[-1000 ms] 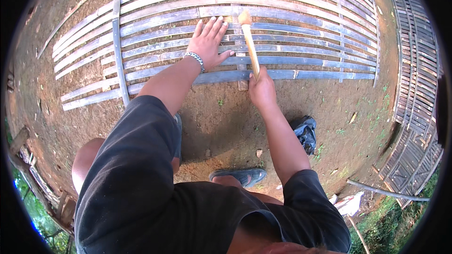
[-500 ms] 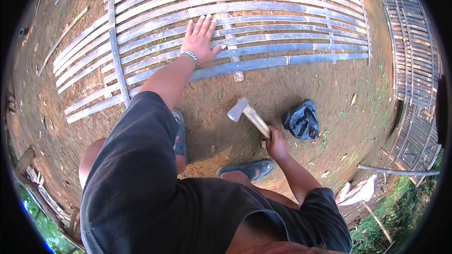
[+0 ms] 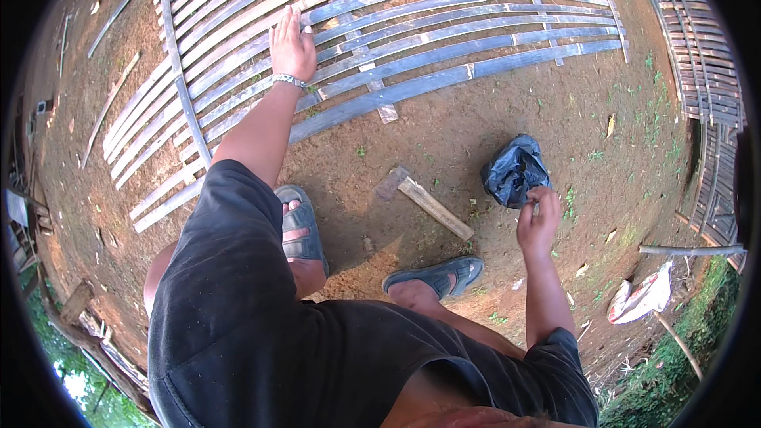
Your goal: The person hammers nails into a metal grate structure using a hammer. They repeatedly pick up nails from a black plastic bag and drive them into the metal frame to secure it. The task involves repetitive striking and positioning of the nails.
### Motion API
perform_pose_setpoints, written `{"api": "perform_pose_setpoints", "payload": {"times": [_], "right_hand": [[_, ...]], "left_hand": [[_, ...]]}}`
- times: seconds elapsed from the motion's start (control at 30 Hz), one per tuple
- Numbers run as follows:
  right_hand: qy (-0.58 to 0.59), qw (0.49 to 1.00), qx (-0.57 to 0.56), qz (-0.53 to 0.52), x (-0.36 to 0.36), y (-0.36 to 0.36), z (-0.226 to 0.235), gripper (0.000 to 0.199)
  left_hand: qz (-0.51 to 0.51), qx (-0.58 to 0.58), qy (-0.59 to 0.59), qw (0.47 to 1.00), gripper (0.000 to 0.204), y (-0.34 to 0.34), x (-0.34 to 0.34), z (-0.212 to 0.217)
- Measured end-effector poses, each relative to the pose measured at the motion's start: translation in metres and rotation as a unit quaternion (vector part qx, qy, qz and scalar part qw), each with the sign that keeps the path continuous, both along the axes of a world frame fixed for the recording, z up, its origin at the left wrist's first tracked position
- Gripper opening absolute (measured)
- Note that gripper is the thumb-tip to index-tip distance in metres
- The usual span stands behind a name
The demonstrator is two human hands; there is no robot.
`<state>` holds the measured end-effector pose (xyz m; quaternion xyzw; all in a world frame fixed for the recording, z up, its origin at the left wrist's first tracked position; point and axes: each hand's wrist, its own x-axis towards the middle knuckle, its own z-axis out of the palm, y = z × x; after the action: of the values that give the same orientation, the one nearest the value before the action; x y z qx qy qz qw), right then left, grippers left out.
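Note:
My left hand (image 3: 292, 48) lies open with its fingers stretched out on a panel of bamboo slats (image 3: 388, 93); a metal bracelet (image 3: 288, 79) circles that wrist. My right hand (image 3: 539, 220) is at the near edge of a black plastic bag (image 3: 507, 173), its fingers bent and drawn together. Whether they pinch the bag or something small, I cannot make out. On the bare soil between my hands lies a hatchet (image 3: 436, 208), its metal head toward the panel and its wooden handle pointing at my right foot.
My sandalled feet stand on the soil, the left sandal (image 3: 303, 226) close to the panel and the right sandal (image 3: 440, 277) below the hatchet. Loose bamboo strips (image 3: 111, 107) lie far left. Another slatted bamboo structure (image 3: 697, 47) stands right, with a white sack (image 3: 640, 295) nearer me.
My right hand has let go of the hatchet, now on the ground, and moved right to the plastic bag. My left hand has slid left along the slats. The whole view has shifted slightly.

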<state>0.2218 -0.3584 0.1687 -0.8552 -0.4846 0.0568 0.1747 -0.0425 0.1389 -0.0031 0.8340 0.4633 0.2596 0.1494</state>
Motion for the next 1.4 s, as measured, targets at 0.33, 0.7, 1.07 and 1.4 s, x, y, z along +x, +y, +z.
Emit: {"api": "perform_pose_setpoints", "payload": {"times": [0.33, 0.7, 1.07, 1.4], "right_hand": [[0.048, 0.963, -0.259, -0.065, 0.057, 0.02, -0.098, 0.033], [0.122, 0.978, -0.088, -0.143, 0.063, 0.017, -0.13, 0.024], [0.048, 0.972, -0.172, -0.15, 0.053, 0.024, -0.102, 0.02], [0.088, 0.965, -0.192, -0.155, 0.049, 0.025, -0.085, 0.009]], "left_hand": [[-0.021, -0.134, 0.321, 0.937, 0.068, -0.003, 0.024, 0.033], [-0.041, -0.143, 0.356, 0.923, 0.075, -0.004, 0.025, 0.043], [-0.118, -0.103, 0.015, 0.988, 0.062, -0.101, 0.064, 0.036], [-0.314, -0.205, -0.083, 0.923, 0.055, -0.209, 0.113, 0.079]]}}
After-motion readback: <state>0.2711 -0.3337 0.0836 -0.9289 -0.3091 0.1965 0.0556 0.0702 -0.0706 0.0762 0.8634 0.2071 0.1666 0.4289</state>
